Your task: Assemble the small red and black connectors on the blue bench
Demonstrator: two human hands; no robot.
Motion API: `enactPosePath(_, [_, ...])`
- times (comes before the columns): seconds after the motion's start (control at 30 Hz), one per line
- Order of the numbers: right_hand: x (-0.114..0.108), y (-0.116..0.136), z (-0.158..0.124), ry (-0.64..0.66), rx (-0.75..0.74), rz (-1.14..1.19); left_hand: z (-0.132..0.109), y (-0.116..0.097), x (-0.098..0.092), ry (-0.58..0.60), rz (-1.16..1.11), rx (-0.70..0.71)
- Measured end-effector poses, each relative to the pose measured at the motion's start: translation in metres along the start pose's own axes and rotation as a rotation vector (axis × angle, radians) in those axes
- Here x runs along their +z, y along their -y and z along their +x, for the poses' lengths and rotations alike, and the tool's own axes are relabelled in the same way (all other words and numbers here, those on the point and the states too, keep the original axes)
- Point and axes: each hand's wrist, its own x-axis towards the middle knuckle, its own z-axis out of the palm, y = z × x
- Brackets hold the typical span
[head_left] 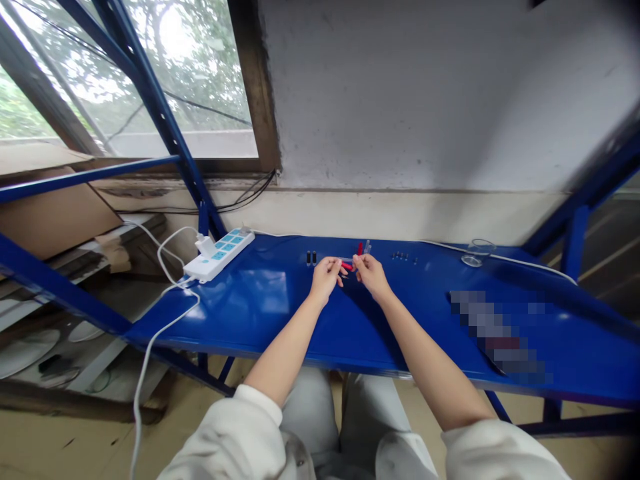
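Above the blue table (280, 313), my two hands meet at a slim red pen-like piece (347, 266) with a pale or clear length along it. My left hand (325, 279) pinches its left end between thumb and fingers. At the other end, the fingertips of my right hand (371, 275) are closed on it. Just behind my right hand lie a red piece (360, 248) and clear tubes (368, 246). Two short black cylinders (311, 258) stand behind my left hand. Several tiny parts (404, 257) are spread to the right, too small to name.
A white power strip (220, 255) with a plug and cables sits at the table's left. A clear glass dish or cup (475, 255) stands at the back right, near a white cable (525, 264). A blurred-out dark flat object (493, 333) lies at the right.
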Motion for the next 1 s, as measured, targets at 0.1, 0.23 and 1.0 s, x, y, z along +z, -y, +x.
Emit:
enactPosePath(0.1, [0.002, 0.000, -0.001, 0.072, 0.029, -0.008, 0.000, -0.001, -0.001, -0.024, -0.017, 0.011])
enactPosePath(0.23, [0.003, -0.002, -0.002, 0.156, 0.022, -0.025, 0.000, -0.001, -0.002, -0.025, -0.028, 0.006])
enactPosePath(1.0, [0.000, -0.009, -0.003, 0.382, -0.067, -0.133, -0.002, -0.002, -0.003, 0.075, 0.025, -0.041])
